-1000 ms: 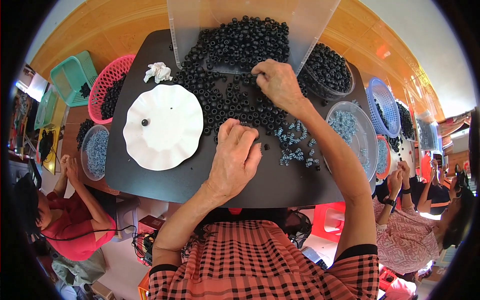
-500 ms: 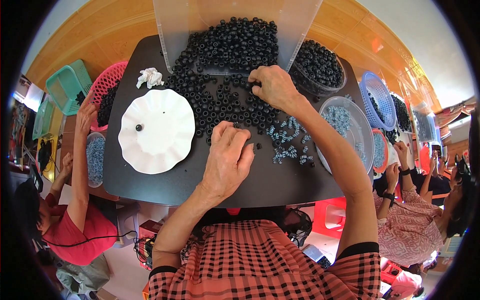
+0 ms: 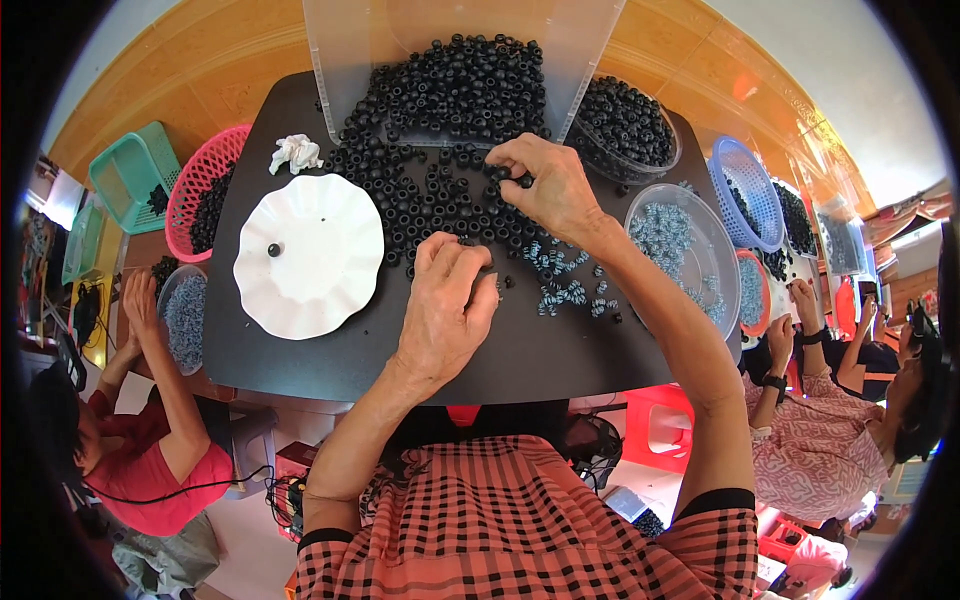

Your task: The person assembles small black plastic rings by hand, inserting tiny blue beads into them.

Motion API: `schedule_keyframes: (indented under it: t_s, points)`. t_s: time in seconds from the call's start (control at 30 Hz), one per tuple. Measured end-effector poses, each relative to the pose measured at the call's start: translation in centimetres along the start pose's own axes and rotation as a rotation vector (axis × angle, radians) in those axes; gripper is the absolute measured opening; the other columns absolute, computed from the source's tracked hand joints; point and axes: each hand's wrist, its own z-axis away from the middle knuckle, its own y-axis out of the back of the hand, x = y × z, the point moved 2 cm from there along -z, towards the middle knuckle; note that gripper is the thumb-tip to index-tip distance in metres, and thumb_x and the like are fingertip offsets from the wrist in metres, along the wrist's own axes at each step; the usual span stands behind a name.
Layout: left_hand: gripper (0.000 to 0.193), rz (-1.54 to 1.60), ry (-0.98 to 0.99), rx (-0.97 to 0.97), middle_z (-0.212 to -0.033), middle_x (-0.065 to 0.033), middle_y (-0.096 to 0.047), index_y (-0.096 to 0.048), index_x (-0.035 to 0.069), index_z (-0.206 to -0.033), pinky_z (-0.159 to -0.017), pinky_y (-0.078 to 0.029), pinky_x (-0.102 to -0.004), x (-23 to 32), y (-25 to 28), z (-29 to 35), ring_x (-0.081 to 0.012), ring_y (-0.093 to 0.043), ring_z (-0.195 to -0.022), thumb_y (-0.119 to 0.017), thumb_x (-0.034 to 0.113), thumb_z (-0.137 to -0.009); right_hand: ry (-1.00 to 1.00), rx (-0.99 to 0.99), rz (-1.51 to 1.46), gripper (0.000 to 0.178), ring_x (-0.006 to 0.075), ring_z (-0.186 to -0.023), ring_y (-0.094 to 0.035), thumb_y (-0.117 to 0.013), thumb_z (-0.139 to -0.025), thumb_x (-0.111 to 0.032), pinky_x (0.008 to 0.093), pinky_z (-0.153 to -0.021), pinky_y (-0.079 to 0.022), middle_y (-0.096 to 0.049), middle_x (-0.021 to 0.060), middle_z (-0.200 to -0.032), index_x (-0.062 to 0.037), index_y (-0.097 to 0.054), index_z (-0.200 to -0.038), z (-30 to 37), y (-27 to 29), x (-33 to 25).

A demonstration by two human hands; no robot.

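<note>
A spread of black, round, bead-like pieces with holes (image 3: 445, 195) covers the middle of the dark table (image 3: 300, 360). My right hand (image 3: 555, 185) is over its right side, thumb and fingers closed on a black bead-like piece (image 3: 508, 175). Nearer to me, my left hand (image 3: 445, 300) is at the front of the spread with its fingers curled together; what they hold, if anything, is hidden. Small blue-and-black striped pieces (image 3: 562, 297) lie loose to the right of my left hand. A white scalloped plate (image 3: 310, 290) on the left carries one black piece (image 3: 274, 250).
At the back a large clear bin (image 3: 335, 70) spills black pieces. Clear tubs of black pieces (image 3: 625, 120) and striped pieces (image 3: 665, 235) stand at right. Crumpled tissue (image 3: 296, 154) lies behind the plate. Co-workers sit left (image 3: 150, 440) and right (image 3: 820, 430), beside baskets (image 3: 185, 200).
My right hand has drawn slightly left and now has a black piece between its fingertips. My left hand has hardly moved. The left co-worker's raised hand has dropped toward their other hand.
</note>
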Motion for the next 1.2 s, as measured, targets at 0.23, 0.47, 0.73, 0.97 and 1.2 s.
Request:
schedule_keyframes:
  t_s: [0.23,0.47,0.73,0.97,1.2]
  points:
    - [0.018,0.066,0.056,0.044,-0.092,-0.0108,-0.061,-0.059,0.001,-0.1,-0.085,-0.046,-0.037,-0.4,0.5,-0.2,-0.0289,-0.057,-0.097,-0.062,0.001,-0.082,-0.047,-0.013,-0.1,0.028,0.0149,-0.073,-0.063,-0.064,-0.071,0.003,0.0277,-0.069,-0.052,-0.063,0.0067,-0.085,-0.0032,-0.066,-0.098,1.1,0.2,-1.8]
    - [0.018,0.523,0.442,0.2,-0.08,-0.0031,-0.06,-0.056,-0.002,-0.105,-0.069,-0.047,-0.0254,-0.7,1.0,-0.6,-0.0098,-0.056,-0.075,-0.06,0.007,-0.091,0.07,-0.026,-0.262,0.027,0.0155,-0.071,-0.063,-0.066,-0.074,0.006,0.0273,-0.065,-0.052,-0.063,0.0087,-0.085,-0.0036,-0.068,-0.1,4.2,-0.7,-6.6]
    - [0.014,0.671,0.523,-0.004,-0.079,0.0031,-0.056,-0.058,0.0,-0.106,-0.064,-0.043,-0.019,-1.4,0.5,-0.2,-0.0023,-0.049,-0.072,-0.058,0.009,-0.095,-0.075,0.03,-0.4,0.029,0.0143,-0.071,-0.062,-0.066,-0.076,0.006,0.0267,-0.066,-0.052,-0.064,0.0076,-0.09,-0.0014,-0.066,-0.104,6.9,-1.4,-7.5]
    - [0.019,0.941,0.564,0.011,-0.084,-0.0005,-0.061,-0.056,-0.001,-0.111,-0.075,-0.046,-0.0207,-1.7,0.2,-0.5,-0.0062,-0.055,-0.077,-0.056,0.011,-0.097,-0.055,0.012,-0.384,0.027,0.0119,-0.071,-0.06,-0.068,-0.075,0.003,0.0252,-0.066,-0.052,-0.063,0.0068,-0.094,-0.001,-0.067,-0.102,6.7,-1.9,-7.1]
    - [0.029,1.179,0.614,-0.127,-0.099,-0.0082,-0.062,-0.058,-0.003,-0.11,-0.086,-0.048,-0.0311,-2.7,0.5,0.0,-0.0155,-0.061,-0.09,-0.049,0.022,-0.099,-0.015,0.14,-0.432,0.03,0.013,-0.077,-0.06,-0.069,-0.074,0.004,0.0252,-0.066,-0.052,-0.062,0.0066,-0.094,-0.003,-0.068,-0.103,6.8,-2.4,-6.1]
